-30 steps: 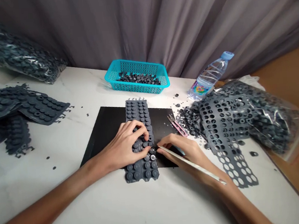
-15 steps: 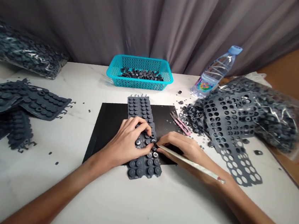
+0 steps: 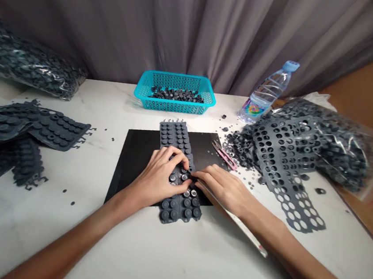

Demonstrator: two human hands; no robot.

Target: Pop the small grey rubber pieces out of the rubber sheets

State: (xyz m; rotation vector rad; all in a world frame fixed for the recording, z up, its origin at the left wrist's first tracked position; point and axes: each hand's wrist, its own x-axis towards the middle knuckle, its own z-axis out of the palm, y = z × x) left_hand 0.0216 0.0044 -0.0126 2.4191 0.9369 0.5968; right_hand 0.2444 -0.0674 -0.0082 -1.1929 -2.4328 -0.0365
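Observation:
A dark grey rubber sheet (image 3: 174, 134) with rows of round raised caps lies lengthwise on a black mat (image 3: 131, 158). My left hand (image 3: 163, 173) rests over its middle, fingers curled and thumb bent in, gripping the sheet around one row. Several caps near the thumb show shiny metallic rings. My right hand (image 3: 223, 186) is closed around a long slim white tool (image 3: 240, 227), perhaps tweezers. The tool's front end meets the sheet's right edge beside my left thumb; the fingers partly hide that contact.
Behind the mat stands a turquoise basket (image 3: 176, 107) of small dark parts. Pink snips (image 3: 224, 155) lie at right, near loose parts, a perforated sheet (image 3: 275, 161), a filled plastic bag (image 3: 345, 158) and a water bottle (image 3: 268, 93). More rubber sheets (image 3: 55, 126) and another bag (image 3: 25, 63) lie left.
My right hand has turned, and the white tool's rear end has swung down and to the left. My left hand stays in place on the sheet.

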